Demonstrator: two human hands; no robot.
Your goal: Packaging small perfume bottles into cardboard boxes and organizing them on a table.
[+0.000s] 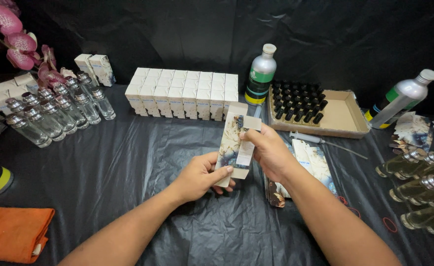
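Note:
A flat, unfolded white carton (235, 143) with a marbled print is held upright between both hands over the black sheet. My left hand (200, 178) grips its lower end, thumb on the front. My right hand (270, 153) pinches its right side near the top, with one flap (250, 121) bent out. Under my right forearm lies a stack of more flat cartons (311, 162).
Rows of assembled white boxes (185, 93) stand behind. Empty clear bottles (54, 111) are at left, filled bottles (426, 187) at right. A cardboard tray of black caps (340, 118), a syringe (320, 141), two silver bottles (261, 74) and an orange cloth (12, 231) surround them.

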